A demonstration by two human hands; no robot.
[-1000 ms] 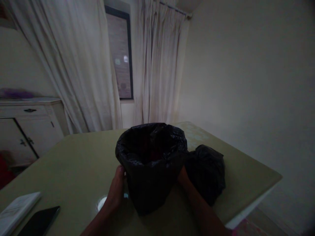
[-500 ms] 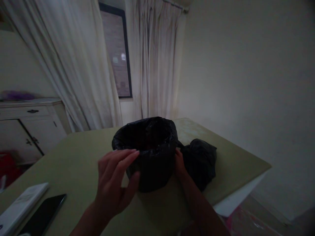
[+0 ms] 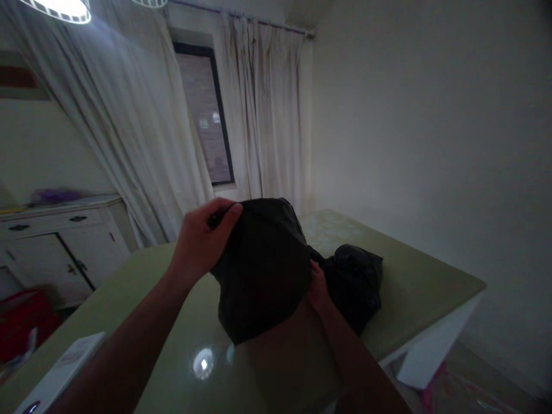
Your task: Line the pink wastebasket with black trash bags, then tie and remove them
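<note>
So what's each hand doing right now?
Left hand: closed, pinching the rim of the crinkly black plastic bin liner.
Right hand: pressed against its side; grip unclear.

Dim room: pale curtains flank a dark window, a white cabinet stands beyond the surface's left edge, bare wall right.

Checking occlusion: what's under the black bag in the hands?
A brownish bin wall shows below the black bag, between left hand and right hand. Its inside is covered.

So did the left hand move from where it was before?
Yes. The left hand rose from the table beside the bin's base to the black bag's top edge, pinching it.
</note>
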